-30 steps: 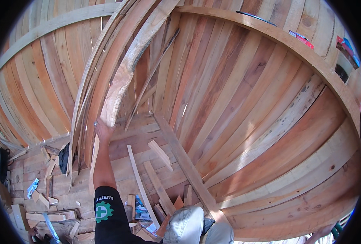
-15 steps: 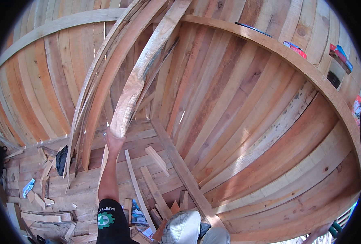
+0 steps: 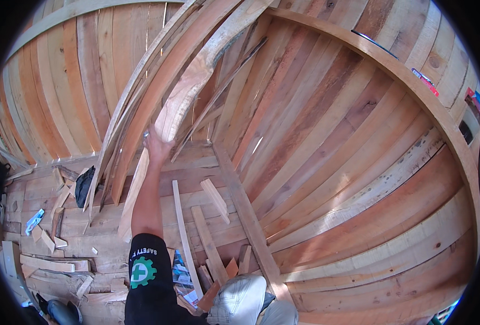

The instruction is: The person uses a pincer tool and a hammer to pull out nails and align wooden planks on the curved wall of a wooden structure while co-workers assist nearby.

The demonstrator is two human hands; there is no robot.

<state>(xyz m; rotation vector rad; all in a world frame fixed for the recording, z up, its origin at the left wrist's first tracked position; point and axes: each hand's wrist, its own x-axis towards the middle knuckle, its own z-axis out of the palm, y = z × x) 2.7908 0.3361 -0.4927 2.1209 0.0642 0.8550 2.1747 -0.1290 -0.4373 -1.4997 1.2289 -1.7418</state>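
Observation:
My left hand [image 3: 158, 145], on a bare forearm below a black sleeve, is closed around a long curved wooden plank [image 3: 188, 81]. The plank leans up and away to the right, pale and rough along one edge. Below my hand, a light strip of wood [image 3: 133, 203] shows beside the forearm; whether it belongs to the same plank I cannot tell. Just left of it stand several curved boards [image 3: 137, 108], leaning close together. Of my right hand, at most a sliver of skin shows at the lower right edge, its fingers hidden.
Wooden plank walls [image 3: 326, 135] curve around, with a curved rib [image 3: 413, 78] on the right. A floor beam [image 3: 245, 211] runs toward my knees [image 3: 237, 300]. Offcuts [image 3: 213, 200], a long thin strip [image 3: 186, 233], a black bag [image 3: 84, 186] and a blue packet [image 3: 34, 221] lie on the floor.
My left hand and the plank have moved up in the view, and more light wood shows beside the forearm. The whole view has shifted; the right-edge hand has nearly left it.

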